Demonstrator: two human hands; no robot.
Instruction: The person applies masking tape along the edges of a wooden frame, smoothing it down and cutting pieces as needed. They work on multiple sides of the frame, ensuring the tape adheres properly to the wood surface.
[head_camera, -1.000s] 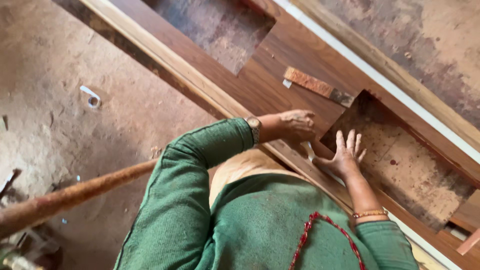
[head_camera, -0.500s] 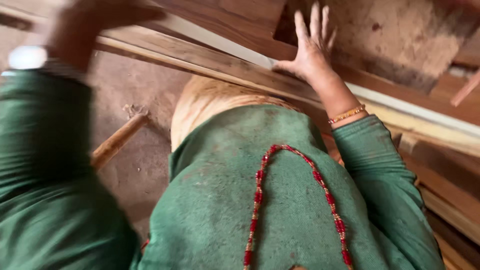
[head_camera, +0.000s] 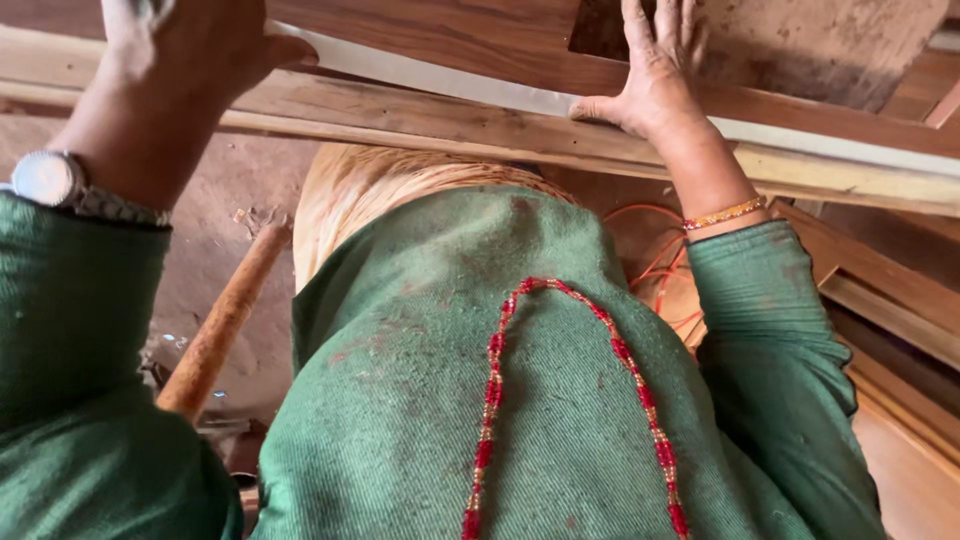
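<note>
A dark brown wooden door frame (head_camera: 450, 35) lies across the top of the view, with a pale plank (head_camera: 450, 125) along its near edge. My right hand (head_camera: 655, 75) lies flat on the dark wood, fingers spread, next to a panel opening (head_camera: 790, 40) that shows dusty ground. My left hand (head_camera: 185, 50) rests on the frame at the upper left with its thumb along the edge. Its fingers are cut off by the top of the view. A silver watch (head_camera: 45, 178) is on my left wrist and a beaded bangle (head_camera: 725, 213) on my right.
A round wooden pole (head_camera: 220, 325) slants over the dirt floor at the lower left. Orange cord (head_camera: 660, 265) lies under the frame. More wooden frames (head_camera: 880, 290) are stacked at the right. My green top and red bead necklace (head_camera: 490, 400) fill the lower view.
The view has tipped down and come closer to the frame. My left hand has moved from beside the right hand to the upper left. The right hand stays flat on the wood.
</note>
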